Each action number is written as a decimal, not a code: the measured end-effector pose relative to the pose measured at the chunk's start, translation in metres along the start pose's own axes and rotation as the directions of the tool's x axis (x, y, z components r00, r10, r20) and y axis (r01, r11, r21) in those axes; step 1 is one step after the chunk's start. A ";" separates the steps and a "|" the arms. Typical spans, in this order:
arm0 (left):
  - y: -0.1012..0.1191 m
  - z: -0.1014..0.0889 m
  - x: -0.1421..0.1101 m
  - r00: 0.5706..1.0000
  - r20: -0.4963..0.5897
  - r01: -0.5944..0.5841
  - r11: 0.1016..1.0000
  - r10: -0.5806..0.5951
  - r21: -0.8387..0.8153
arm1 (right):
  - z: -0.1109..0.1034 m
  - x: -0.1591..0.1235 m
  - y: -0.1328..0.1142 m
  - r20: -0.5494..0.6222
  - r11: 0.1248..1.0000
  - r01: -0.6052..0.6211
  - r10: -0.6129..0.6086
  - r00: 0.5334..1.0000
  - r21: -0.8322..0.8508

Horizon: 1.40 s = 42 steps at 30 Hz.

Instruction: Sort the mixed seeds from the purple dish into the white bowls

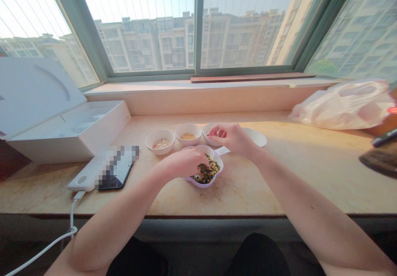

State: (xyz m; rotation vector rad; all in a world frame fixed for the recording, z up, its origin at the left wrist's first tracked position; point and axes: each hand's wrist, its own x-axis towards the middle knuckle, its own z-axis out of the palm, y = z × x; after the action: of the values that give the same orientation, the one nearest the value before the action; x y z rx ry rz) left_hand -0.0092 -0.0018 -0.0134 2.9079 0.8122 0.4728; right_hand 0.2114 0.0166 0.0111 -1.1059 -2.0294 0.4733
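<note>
My left hand (189,163) reaches into a lilac, lobed bowl (221,170) of mixed beans (208,172), yellow, green and dark. Its fingers are bent down and drawn together at the beans; what lies between the tips is hidden. Over a white bowl (207,140) at the back, my right hand (225,137) holds its fingers pinched, with a small dark spot by the tips. To the left stand a white bowl with yellow grains (187,136) and another with pale, reddish-flecked pieces (161,143). Behind my right wrist sits a further white dish (256,136).
A white label (222,150) lies by the lilac bowl. On the left are an open white box (102,123), a phone (119,172) and a white power bank (83,179) with a cable (72,214). A plastic bag (344,104) rests at the right, below the window.
</note>
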 end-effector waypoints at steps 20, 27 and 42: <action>0.007 0.000 0.009 0.993 0.108 -0.041 0.999 0.042 -0.009 | -0.005 0.001 0.002 -0.027 0.999 -0.012 0.011 1.000 -0.041; 0.005 -0.001 0.007 0.996 0.085 -0.031 0.996 0.039 -0.085 | -0.005 0.002 0.006 -0.039 0.998 -0.023 0.021 0.999 -0.054; -0.006 -0.003 0.008 0.989 -0.141 0.022 0.981 -0.050 -0.195 | -0.070 0.006 0.050 -0.121 0.810 -0.241 0.208 0.971 -0.535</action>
State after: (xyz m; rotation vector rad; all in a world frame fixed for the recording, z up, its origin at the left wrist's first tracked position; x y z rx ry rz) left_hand -0.0065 0.0074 -0.0097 2.7015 0.7866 0.7244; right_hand 0.2906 0.0472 0.0274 -1.6963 -2.0444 -0.0475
